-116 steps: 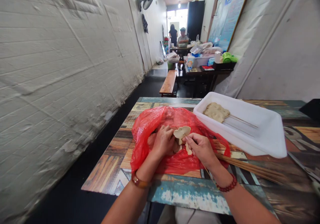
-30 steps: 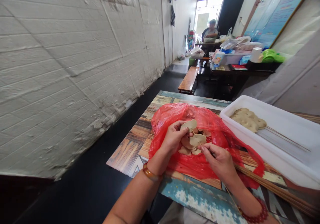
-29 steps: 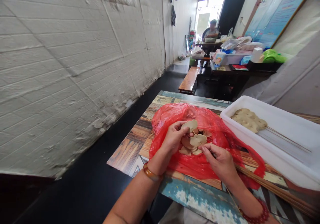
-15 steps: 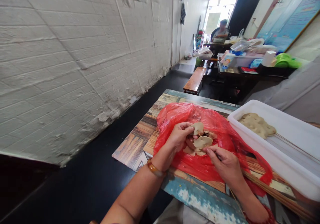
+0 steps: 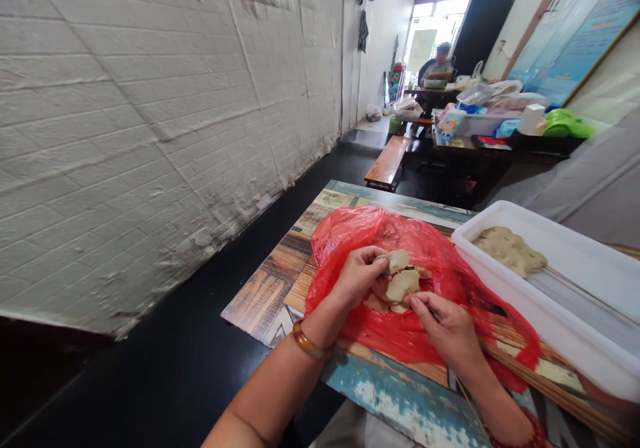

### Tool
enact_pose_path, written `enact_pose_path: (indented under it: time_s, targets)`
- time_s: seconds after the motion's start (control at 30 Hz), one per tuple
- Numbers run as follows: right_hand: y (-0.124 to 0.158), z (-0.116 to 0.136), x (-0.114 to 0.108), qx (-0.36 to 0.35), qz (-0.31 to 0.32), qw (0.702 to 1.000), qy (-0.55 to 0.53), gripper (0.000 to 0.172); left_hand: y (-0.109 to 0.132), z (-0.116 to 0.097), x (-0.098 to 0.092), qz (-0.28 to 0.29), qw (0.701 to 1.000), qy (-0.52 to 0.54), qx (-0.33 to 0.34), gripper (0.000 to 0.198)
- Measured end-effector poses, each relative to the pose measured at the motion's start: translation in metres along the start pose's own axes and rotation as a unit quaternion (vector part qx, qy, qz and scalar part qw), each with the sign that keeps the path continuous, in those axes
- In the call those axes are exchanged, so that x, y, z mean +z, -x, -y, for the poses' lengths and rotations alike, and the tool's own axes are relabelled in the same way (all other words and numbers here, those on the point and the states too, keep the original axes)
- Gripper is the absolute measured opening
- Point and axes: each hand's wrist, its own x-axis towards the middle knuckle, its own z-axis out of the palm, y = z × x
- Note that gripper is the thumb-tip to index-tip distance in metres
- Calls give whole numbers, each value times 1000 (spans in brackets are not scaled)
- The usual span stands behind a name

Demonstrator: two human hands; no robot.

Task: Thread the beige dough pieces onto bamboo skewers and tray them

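Observation:
My left hand [image 5: 361, 273] pinches a thin, flat beige slice [image 5: 399, 260] by its edge, between thumb and fingers. Just below it, a second slice [image 5: 403, 285] is threaded on a thin bamboo skewer [image 5: 470, 403], whose upper end reaches the first slice. The fingers of my right hand [image 5: 446, 321] are closed around that skewer, right under the lower slice. Both hands are over an opened red plastic bag [image 5: 345, 235] on the table, with more loose slices [image 5: 378, 303] inside it, partly hidden by my hands.
At the right stands a white plastic tub [image 5: 543, 328] with skewered beige slices [image 5: 510, 249] in it. A bundle of skewers [image 5: 545, 383] lies by my right forearm. Beyond the patterned table [image 5: 265, 288] are a wooden bench [image 5: 387, 161], a cluttered table and a seated person [image 5: 440, 68].
The lower slice has turned to face more upright on the skewer, and the upper one has tilted slightly. Both hands keep their hold. The view has shifted a little.

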Motion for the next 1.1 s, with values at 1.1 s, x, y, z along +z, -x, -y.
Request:
enact_pose_path:
  time_s: [1.1]
  targets:
    - [-4,-1,2,22,-14,999,-19,28,-5,10,0,-40,980,-167,101,16]
